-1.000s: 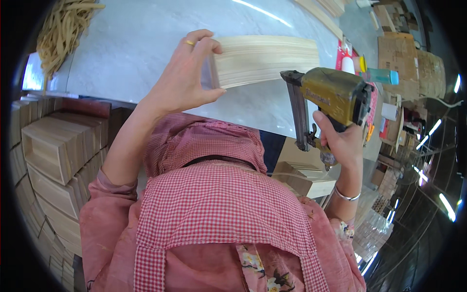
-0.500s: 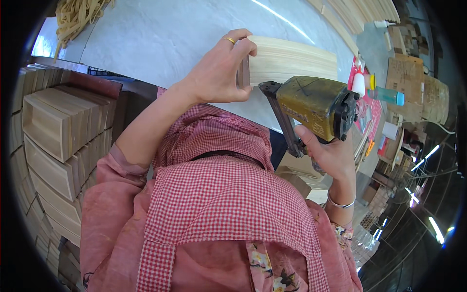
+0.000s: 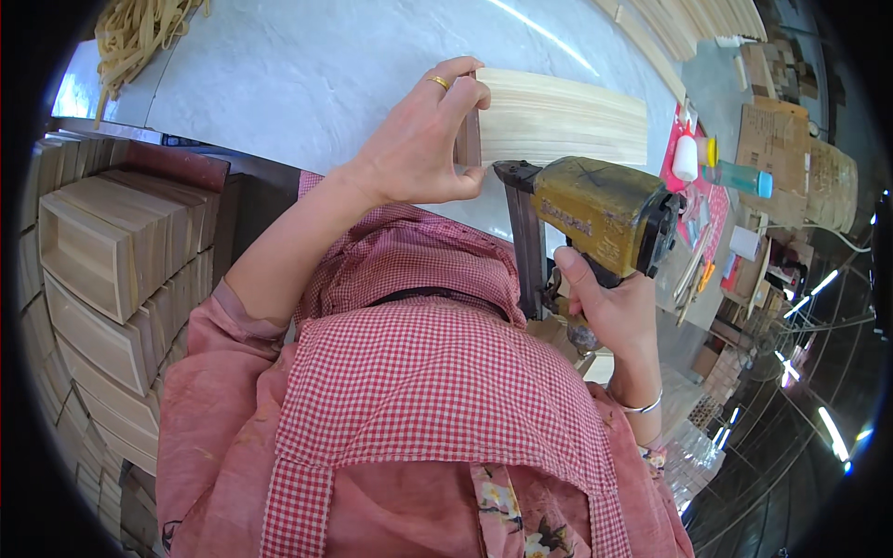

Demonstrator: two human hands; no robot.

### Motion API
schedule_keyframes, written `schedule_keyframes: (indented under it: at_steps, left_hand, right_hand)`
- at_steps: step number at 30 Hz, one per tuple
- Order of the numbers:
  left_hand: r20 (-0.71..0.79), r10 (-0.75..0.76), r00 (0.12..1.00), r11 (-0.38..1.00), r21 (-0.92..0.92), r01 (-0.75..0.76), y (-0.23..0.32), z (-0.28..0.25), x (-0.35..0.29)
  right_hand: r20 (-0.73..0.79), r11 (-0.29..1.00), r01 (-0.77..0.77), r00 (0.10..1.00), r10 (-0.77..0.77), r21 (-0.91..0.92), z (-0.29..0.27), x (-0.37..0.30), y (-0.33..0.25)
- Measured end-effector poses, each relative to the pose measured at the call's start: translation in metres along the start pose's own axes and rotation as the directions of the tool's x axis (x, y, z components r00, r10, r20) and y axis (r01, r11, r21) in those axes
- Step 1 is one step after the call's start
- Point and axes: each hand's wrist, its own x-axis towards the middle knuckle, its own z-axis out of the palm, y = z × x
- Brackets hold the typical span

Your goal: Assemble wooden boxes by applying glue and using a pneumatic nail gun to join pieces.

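Note:
My left hand (image 3: 419, 135) is closed on a narrow brownish wooden end piece (image 3: 468, 139), thumb at its near end and fingers at its far end. That piece stands against the left end of a pale wooden board (image 3: 563, 119) on the table. In my right hand (image 3: 616, 316) is a worn yellow-and-black nail gun (image 3: 605, 209), gripped by its handle. Its nose points left, close to the near corner where the two wooden pieces meet; whether it touches them I cannot tell. The gun's body hides part of the handle and most of my right fingers.
The pale table (image 3: 279, 84) carries a heap of tan bands (image 3: 135, 42) at far left and wooden strips (image 3: 656, 42) at far right. A white bottle (image 3: 686, 156) and a teal bottle (image 3: 744, 179) lie to the right. Stacked wooden trays (image 3: 84, 251) stand at left.
The nail gun has swung so that its magazine hangs more upright. My right hand has shifted slightly left and toward me. My left hand and the board have barely moved.

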Motion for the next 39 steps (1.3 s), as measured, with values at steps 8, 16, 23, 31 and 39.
schedule_keyframes:
  at_steps: [8,16,23,31,39]
  left_hand:
    - [0.003,0.009,1.0,1.0,0.011,-0.009,-0.001,0.0,0.002]
    - [-0.127,-0.117,0.985,0.976,0.169,0.137,0.029,-0.021,-0.034]
    - [0.101,-0.389,0.916,0.905,-0.146,0.4,0.065,-0.004,-0.068]
    - [-0.48,-0.352,0.804,0.936,-0.183,0.3,-0.035,-0.041,0.051]
    - [-0.23,-0.418,0.879,0.873,0.166,0.459,-0.08,-0.079,0.109]
  right_hand:
    - [-0.018,1.0,0.019,1.0,-0.019,-0.013,0.006,-0.004,-0.005]
    - [-0.11,1.0,0.001,0.994,-0.002,-0.01,-0.006,-0.008,0.002]
    - [-0.207,0.977,-0.213,0.957,0.205,-0.014,-0.034,-0.01,-0.003]
    - [-0.19,0.999,-0.014,0.982,0.008,-0.035,-0.04,-0.021,0.039]
    - [-0.079,0.99,0.003,0.997,-0.014,-0.142,-0.031,-0.018,0.03]
